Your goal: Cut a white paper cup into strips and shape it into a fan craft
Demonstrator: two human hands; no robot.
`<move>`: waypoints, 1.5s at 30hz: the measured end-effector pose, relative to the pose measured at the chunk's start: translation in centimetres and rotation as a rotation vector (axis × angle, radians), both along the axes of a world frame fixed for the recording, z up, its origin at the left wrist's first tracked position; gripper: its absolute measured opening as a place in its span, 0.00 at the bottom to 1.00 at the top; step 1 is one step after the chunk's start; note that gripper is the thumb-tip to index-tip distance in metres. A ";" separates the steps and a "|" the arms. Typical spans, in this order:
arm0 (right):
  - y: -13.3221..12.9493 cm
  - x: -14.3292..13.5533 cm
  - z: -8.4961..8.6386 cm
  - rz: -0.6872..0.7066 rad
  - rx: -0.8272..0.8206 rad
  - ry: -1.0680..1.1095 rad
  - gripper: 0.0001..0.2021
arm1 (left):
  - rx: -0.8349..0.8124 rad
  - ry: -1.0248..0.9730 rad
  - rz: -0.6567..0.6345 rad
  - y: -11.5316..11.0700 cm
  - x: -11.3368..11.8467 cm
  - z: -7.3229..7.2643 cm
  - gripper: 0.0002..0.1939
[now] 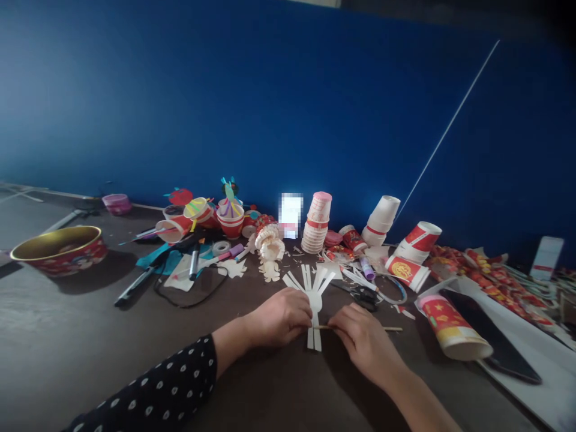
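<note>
A white paper cutout (pixel 316 300) lies on the dark table in front of me, with narrow strips fanning out at its far end and two strips at its near end. My left hand (pixel 284 317) has its fingers closed at the cutout's left edge. Between the bent fingers of my right hand (pixel 360 336) is a thin wooden stick (pixel 393 329); its tip reaches across the cutout's narrow part. Part of the stick is hidden behind the fingers. Just beyond my hands, paper scraps and a curled white paper shape (pixel 270 247) lie on the table.
Stacked paper cups (pixel 314 237) stand along the blue partition (pixel 288 108). On the right lie a red cup (pixel 454 327), a dark phone (pixel 517 360) and white card. A gold-rimmed tin (pixel 58 255) sits at left. Markers (pixel 194 261), tape and decorated cups (pixel 231 219) are at the back left.
</note>
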State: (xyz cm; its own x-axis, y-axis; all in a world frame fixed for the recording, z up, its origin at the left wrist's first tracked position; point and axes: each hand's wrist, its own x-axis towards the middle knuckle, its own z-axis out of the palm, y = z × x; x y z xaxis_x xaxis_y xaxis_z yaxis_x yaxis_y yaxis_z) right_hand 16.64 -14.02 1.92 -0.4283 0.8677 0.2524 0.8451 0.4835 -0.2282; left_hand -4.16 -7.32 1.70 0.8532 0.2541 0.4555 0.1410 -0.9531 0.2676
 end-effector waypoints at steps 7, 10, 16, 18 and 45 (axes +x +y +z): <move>0.0 0.0 0.1 -0.002 -0.069 0.007 0.11 | -0.055 0.077 0.046 -0.8 0.4 -0.9 0.15; 0.0 0.0 0.2 -0.003 -0.081 0.021 0.12 | -0.017 0.136 0.107 -1.1 0.7 -1.2 0.14; -0.1 0.3 0.3 0.026 -0.122 0.027 0.11 | 0.109 0.207 0.170 -1.7 1.0 -0.8 0.09; -0.2 0.4 0.4 0.040 -0.129 0.025 0.11 | 0.104 0.200 0.199 -1.7 1.0 -0.8 0.08; -0.4 -0.4 0.3 0.122 -0.104 0.013 0.06 | 0.243 0.173 0.131 -1.5 1.5 -1.3 0.10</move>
State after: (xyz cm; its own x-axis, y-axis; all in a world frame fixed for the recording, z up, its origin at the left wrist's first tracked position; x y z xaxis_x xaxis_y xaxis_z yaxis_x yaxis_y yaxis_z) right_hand 16.24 -14.43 2.25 -0.5299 0.8309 0.1697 0.7780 0.5559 -0.2928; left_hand -2.64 -8.81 0.45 0.8906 0.2686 0.3669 0.2903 -0.9569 -0.0041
